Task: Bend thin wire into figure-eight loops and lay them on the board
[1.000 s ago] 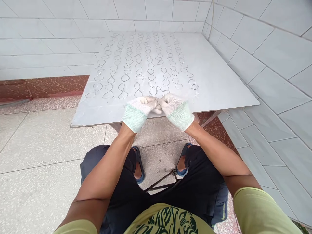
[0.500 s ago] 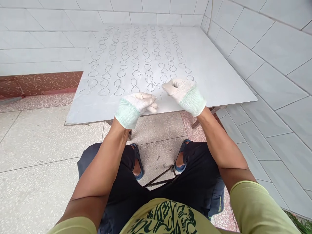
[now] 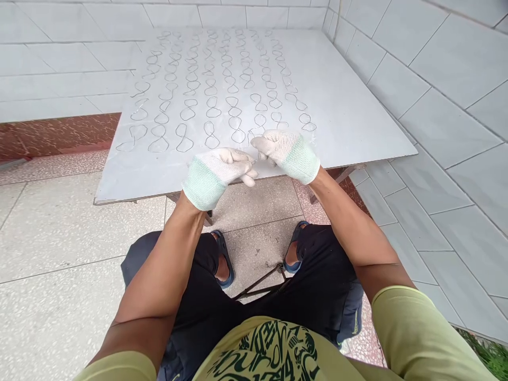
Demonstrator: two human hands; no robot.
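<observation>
My left hand point(image 3: 226, 168), in a white glove with a mint cuff, is closed in a pinch above the front edge of the board. My right hand point(image 3: 280, 151), gloved the same way, pinches just to its right, the fingertips close together. A thin dark wire point(image 3: 248, 136) shows at the right fingertips; its run between the hands is mostly hidden by the gloves. Beyond them, figure-eight wire loops point(image 3: 235, 121) lie flat in several columns. Another wire loop point(image 3: 307, 121) lies just past my right wrist.
The loops rest on a pale grey board point(image 3: 357, 127) set on wooden legs. Tiled walls point(image 3: 444, 79) stand behind it and to the right. Below are the speckled floor point(image 3: 79, 233), my sandalled feet and a dark metal bar point(image 3: 260, 283) between them.
My right hand has moved left and closer to my left hand, which stays nearly in place, still pinched. The camera view has shifted slightly.
</observation>
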